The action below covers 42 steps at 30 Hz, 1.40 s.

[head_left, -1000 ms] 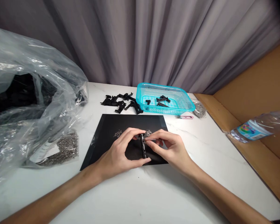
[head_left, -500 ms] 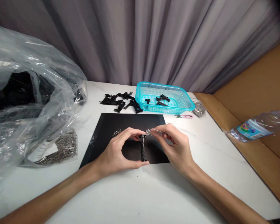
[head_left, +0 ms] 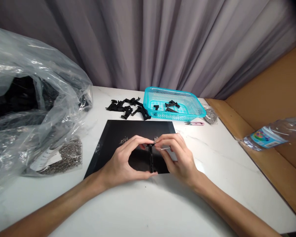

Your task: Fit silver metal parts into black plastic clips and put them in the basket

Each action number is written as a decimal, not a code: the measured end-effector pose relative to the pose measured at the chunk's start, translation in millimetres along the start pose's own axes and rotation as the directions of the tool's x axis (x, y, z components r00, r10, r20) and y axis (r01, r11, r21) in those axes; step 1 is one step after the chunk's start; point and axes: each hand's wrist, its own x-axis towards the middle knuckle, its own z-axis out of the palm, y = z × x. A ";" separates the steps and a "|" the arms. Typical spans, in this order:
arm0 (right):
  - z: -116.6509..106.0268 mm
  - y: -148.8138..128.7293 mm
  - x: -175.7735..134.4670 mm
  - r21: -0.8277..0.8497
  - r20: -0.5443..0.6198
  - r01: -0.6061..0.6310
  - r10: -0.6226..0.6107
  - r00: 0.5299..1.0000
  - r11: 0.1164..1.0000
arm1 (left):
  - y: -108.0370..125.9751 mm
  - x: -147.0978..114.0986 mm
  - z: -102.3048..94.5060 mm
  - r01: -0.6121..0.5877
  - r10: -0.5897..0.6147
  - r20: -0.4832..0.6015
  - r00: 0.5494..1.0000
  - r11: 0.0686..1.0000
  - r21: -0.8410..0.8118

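My left hand (head_left: 122, 161) grips a narrow black plastic part (head_left: 151, 159) lengthwise, with the thumb at its near end and the fingers at its far end. My right hand (head_left: 181, 156) is closed in a pinch, its fingertips at the far end of that part. A thin silver rod (head_left: 165, 148) sticks out from the right fingers; its tip is hidden. Both hands are over a black mat (head_left: 140, 126). Small metal pieces lie on the mat in two little heaps, one on the left (head_left: 123, 141) and one partly hidden behind the right fingers.
Several black plastic parts (head_left: 127, 107) lie behind the mat, beside a blue basket (head_left: 199, 110) holding more. Pink-handled snips (head_left: 196, 123) are near a bag of metal pieces (head_left: 210, 116). Plastic bags (head_left: 64, 65) fill the left side; a bottle (head_left: 268, 136) lies at right by cardboard (head_left: 268, 95).
My right hand has moved left and closer to the far end of the black part, and the silver rod has come with it. My left hand has hardly moved.
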 end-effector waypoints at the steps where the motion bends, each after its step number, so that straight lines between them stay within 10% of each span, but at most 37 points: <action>1: 0.5 0.0 -0.5 0.005 0.004 0.007 -0.007 1.000 1.000 | 0.1 -0.6 0.2 -0.004 0.004 0.000 1.000 1.000 0.009; 42: 20.8 6.4 -19.6 -0.191 -0.087 0.160 -0.179 0.980 0.968 | 1.4 -4.2 4.1 -0.028 0.032 -0.073 0.997 0.997 0.067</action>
